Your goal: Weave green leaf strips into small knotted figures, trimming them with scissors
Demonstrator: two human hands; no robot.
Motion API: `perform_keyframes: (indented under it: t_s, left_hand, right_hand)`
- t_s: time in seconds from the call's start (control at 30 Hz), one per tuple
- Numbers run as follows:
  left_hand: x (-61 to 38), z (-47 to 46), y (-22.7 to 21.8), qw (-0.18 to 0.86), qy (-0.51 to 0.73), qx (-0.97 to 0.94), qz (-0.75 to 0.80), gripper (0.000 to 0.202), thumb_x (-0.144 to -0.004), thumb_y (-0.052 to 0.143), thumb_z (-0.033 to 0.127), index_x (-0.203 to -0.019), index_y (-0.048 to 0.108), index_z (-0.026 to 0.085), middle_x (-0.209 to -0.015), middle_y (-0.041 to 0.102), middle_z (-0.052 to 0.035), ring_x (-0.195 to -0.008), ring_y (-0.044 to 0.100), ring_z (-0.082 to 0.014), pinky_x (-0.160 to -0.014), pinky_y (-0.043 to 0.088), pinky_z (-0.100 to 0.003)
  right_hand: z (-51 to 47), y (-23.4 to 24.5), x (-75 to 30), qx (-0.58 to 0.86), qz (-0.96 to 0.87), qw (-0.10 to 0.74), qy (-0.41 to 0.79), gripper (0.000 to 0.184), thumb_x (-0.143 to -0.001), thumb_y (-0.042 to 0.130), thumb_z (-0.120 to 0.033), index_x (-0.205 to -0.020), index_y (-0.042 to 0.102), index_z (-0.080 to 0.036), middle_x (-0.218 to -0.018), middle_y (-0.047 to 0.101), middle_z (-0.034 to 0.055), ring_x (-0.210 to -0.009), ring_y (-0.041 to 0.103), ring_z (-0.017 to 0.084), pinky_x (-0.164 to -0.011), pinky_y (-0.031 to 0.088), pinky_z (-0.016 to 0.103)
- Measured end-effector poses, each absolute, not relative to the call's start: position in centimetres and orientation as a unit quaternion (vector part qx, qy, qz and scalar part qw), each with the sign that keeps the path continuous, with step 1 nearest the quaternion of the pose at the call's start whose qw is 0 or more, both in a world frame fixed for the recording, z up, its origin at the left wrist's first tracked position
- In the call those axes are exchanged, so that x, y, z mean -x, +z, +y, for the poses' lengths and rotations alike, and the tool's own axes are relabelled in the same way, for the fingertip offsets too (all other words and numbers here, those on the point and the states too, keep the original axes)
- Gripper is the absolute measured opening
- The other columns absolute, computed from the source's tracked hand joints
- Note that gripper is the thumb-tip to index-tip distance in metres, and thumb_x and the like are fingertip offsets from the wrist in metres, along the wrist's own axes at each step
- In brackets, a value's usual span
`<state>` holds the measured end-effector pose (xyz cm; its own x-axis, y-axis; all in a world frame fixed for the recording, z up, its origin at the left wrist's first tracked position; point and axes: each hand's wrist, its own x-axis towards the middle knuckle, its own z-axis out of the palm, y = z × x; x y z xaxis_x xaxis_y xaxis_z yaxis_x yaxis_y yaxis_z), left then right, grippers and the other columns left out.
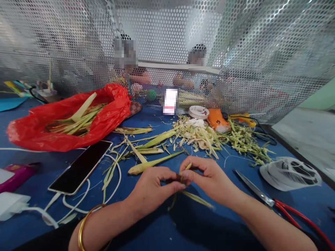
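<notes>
My left hand (154, 186) and my right hand (206, 177) meet above the blue table (167, 230), fingers pinched together on a thin green leaf strip (195, 198) that hangs down between them. A gold bangle (85, 223) circles my left wrist. Just beyond my hands lie long pale green leaf strips (153, 162). A pile of shredded pale trimmings (201, 134) and a heap of small green pieces (244, 141) sit further back on the right.
A red plastic bag (65, 120) holding leaf strips lies at the left. A phone (81, 167) on a white cable is beside it. Red-handled scissors (274, 202) and a white tape roll (289, 172) lie at right. A perforated metal screen (261, 52) stands behind, with other people beyond it.
</notes>
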<state>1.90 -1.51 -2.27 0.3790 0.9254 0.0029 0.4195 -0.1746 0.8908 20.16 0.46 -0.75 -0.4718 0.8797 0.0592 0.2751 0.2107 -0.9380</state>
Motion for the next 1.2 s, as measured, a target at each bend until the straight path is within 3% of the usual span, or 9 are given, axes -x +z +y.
perform_keyframes:
  t_s: [0.13,0.33,0.5,0.73,0.87,1.03,1.2]
  left_hand:
    - [-2.3,-1.9,-2.4,0.427,0.269,-0.709,0.493,0.021,-0.080,0.060,0.028,-0.064,0.071,0.018,-0.061,0.062,0.0010,-0.060,0.056,-0.0128,-0.058,0.038,-0.023]
    - [-2.5,-1.9,-2.8,0.402,0.328,-0.648,0.557,0.018,-0.077,0.057,0.023,-0.067,0.071,0.018,-0.062,0.065,0.0010,-0.061,0.059,-0.0132,-0.058,0.040,-0.022]
    - [-2.8,-1.5,-3.8,0.514,0.402,-0.513,0.557,0.021,-0.078,0.059,0.032,-0.077,0.072,0.015,-0.063,0.064,-0.0001,-0.053,0.057,-0.0127,-0.053,0.043,-0.023]
    - [-3.1,-2.1,-4.1,0.679,0.394,-0.348,0.512,0.029,-0.073,0.068,0.043,-0.080,0.069,0.015,-0.066,0.067,-0.0008,-0.058,0.063,-0.0147,-0.055,0.045,-0.023]
    - [-3.3,-2.1,-4.0,0.713,0.384,-0.311,0.498,0.029,-0.069,0.074,0.039,-0.084,0.072,0.014,-0.064,0.065,-0.0001,-0.056,0.058,-0.0103,-0.058,0.045,-0.022]
    - [-3.2,-1.8,-3.7,0.698,0.419,-0.289,0.504,0.031,-0.069,0.075,0.037,-0.090,0.074,0.014,-0.072,0.070,-0.0046,-0.063,0.060,-0.0122,-0.062,0.045,-0.023]
    - [-3.1,-1.8,-3.4,0.697,0.440,-0.256,0.506,0.028,-0.066,0.078,0.033,-0.087,0.075,0.014,-0.068,0.068,-0.0026,-0.059,0.059,-0.0112,-0.063,0.048,-0.024]
  right_hand:
    - [0.1,-0.8,-20.2,0.450,-0.744,0.334,0.363,0.009,-0.082,0.061,-0.021,-0.073,0.061,-0.020,-0.064,0.060,-0.0037,-0.059,0.055,0.011,-0.057,0.043,0.022]
    - [-1.1,-1.3,-20.3,0.456,-0.806,0.343,0.160,0.009,-0.086,0.059,-0.018,-0.079,0.063,-0.022,-0.071,0.066,-0.0027,-0.065,0.059,0.013,-0.063,0.042,0.025]
    - [-2.5,-2.0,-18.7,0.377,-0.835,0.401,-0.026,0.011,-0.088,0.058,-0.011,-0.081,0.063,-0.018,-0.076,0.069,0.0012,-0.070,0.063,0.014,-0.073,0.040,0.031]
    - [-2.2,-3.4,-18.2,0.363,-0.831,0.415,-0.071,0.010,-0.087,0.059,-0.010,-0.082,0.064,-0.018,-0.075,0.069,0.0022,-0.068,0.063,0.015,-0.072,0.039,0.033]
    - [-2.2,-3.7,-18.2,0.346,-0.838,0.416,-0.072,0.011,-0.087,0.058,-0.008,-0.085,0.065,-0.017,-0.076,0.070,0.0034,-0.067,0.062,0.014,-0.072,0.040,0.033]
    - [-2.2,-3.8,-18.3,0.334,-0.846,0.402,-0.105,0.011,-0.086,0.060,-0.009,-0.092,0.067,-0.016,-0.079,0.071,0.0034,-0.069,0.060,0.015,-0.074,0.039,0.034]
    - [-2.2,-4.5,-18.6,0.323,-0.855,0.384,-0.130,0.012,-0.085,0.060,-0.009,-0.091,0.068,-0.015,-0.082,0.071,0.0032,-0.073,0.059,0.016,-0.082,0.038,0.036]
